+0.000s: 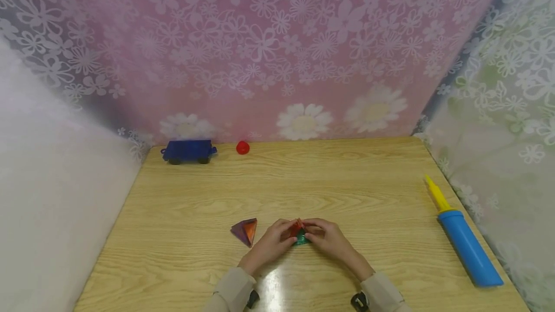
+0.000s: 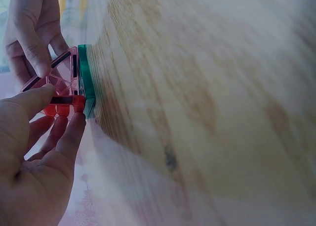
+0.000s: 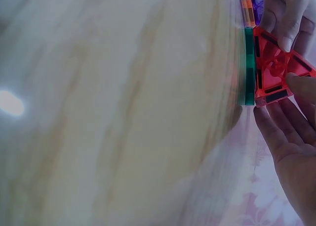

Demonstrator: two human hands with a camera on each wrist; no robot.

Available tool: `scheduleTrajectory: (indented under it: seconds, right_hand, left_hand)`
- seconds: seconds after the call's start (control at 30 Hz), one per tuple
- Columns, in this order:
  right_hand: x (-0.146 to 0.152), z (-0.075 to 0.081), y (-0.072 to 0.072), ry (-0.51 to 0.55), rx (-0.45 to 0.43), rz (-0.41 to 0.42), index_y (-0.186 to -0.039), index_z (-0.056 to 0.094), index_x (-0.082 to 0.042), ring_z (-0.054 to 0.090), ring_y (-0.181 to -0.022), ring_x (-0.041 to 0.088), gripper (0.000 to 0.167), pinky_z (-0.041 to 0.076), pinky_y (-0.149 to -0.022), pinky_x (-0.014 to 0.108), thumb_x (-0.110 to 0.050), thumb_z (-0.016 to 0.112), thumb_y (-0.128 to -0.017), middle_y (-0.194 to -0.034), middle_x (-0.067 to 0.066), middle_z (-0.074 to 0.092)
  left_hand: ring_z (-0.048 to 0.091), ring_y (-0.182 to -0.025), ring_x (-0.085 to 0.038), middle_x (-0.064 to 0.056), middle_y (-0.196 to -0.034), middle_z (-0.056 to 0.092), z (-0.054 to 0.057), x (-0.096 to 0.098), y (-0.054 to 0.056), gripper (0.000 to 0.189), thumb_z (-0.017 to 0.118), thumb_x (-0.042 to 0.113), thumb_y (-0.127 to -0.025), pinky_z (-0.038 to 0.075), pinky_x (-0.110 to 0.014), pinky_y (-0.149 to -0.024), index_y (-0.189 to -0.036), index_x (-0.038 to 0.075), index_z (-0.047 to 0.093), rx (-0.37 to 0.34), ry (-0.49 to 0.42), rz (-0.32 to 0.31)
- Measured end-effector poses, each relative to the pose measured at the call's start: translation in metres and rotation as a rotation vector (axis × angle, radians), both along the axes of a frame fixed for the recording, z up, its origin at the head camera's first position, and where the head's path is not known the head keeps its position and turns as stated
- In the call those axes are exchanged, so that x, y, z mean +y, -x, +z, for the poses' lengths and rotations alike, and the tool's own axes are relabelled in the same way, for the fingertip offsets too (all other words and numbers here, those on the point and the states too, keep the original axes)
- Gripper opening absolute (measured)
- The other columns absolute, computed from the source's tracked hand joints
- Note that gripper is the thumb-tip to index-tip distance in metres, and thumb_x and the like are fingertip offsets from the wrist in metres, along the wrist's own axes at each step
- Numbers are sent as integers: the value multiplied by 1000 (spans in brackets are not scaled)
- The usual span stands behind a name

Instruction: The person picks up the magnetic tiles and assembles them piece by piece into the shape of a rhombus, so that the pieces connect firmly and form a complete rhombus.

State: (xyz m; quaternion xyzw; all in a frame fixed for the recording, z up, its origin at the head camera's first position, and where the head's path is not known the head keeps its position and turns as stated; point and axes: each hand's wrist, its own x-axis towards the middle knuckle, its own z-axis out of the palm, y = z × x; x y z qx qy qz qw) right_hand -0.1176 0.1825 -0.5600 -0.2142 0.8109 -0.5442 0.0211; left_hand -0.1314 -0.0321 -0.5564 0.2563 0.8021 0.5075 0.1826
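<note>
Several see-through magnetic tiles stand between my two hands. A green tile (image 1: 301, 238) lies flat on the table, and red triangular tiles (image 3: 274, 63) lean up from it towards a point. My left hand (image 1: 270, 241) pinches one red tile between thumb and fingers, from the left. From the right, my right hand (image 1: 333, 242) pinches another red tile (image 2: 64, 70), which looks pinkish in the left wrist view. The fingertips of both hands meet near the top. Left of my left hand sits a small purple and orange tile pyramid (image 1: 244, 231). Fingers partly cover the red tiles.
A dark blue toy wagon (image 1: 189, 150) stands at the table's back left, with a small red rounded object (image 1: 243, 147) beside it. Along the right edge lies a blue hand pump (image 1: 470, 249) with a yellow nozzle. Flowered cloth surrounds the wooden table (image 1: 338, 182).
</note>
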Motion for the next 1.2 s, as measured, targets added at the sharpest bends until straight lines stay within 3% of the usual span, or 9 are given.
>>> scheduleTrajectory:
  seconds: [0.17,0.37,0.6,0.87,1.0,1.2]
  right_hand:
    - [0,-1,1,-25,11,-6,-117,61,4,67,-97,30,33,55,-82,26,3,68,-84,-114,21,64]
    - [1,-2,4,-144,114,-43,-115,62,-1,65,-100,29,35,55,-85,37,-6,73,-82,-111,13,67]
    - [2,7,5,-215,46,6,-129,54,-4,56,-116,33,43,46,-96,52,-19,65,-91,-121,12,63]
    - [0,10,7,-203,69,67,-130,52,1,57,-114,34,39,43,-96,55,-12,59,-94,-123,16,62]
    - [-1,10,8,-185,79,57,-128,52,1,60,-109,31,38,45,-95,54,-10,61,-92,-118,15,64]
    - [-1,11,7,-180,57,38,-128,53,-1,60,-106,26,42,45,-94,55,-17,65,-91,-117,16,63]
  left_hand:
    - [54,-119,-23,-7,-128,53,0,-2,1,48,57,17,-96,46,-30,-99,-141,5,44,60,48,-1]
    - [53,-119,-22,-6,-127,56,5,-4,3,45,56,17,-97,45,-36,-101,-140,7,46,114,94,-9]
    - [56,-115,-21,-7,-124,58,4,-4,8,38,55,10,-96,47,-31,-98,-133,6,53,151,74,-31]
    - [57,-114,-21,-9,-123,59,5,-1,10,34,55,6,-96,47,-29,-97,-130,3,55,168,54,-31]
    - [57,-116,-25,-11,-127,57,10,-6,11,37,55,9,-96,49,-30,-96,-133,3,53,148,59,1]
    - [54,-115,-37,-17,-130,54,32,-29,16,38,57,7,-95,51,-43,-93,-132,0,52,184,66,121]
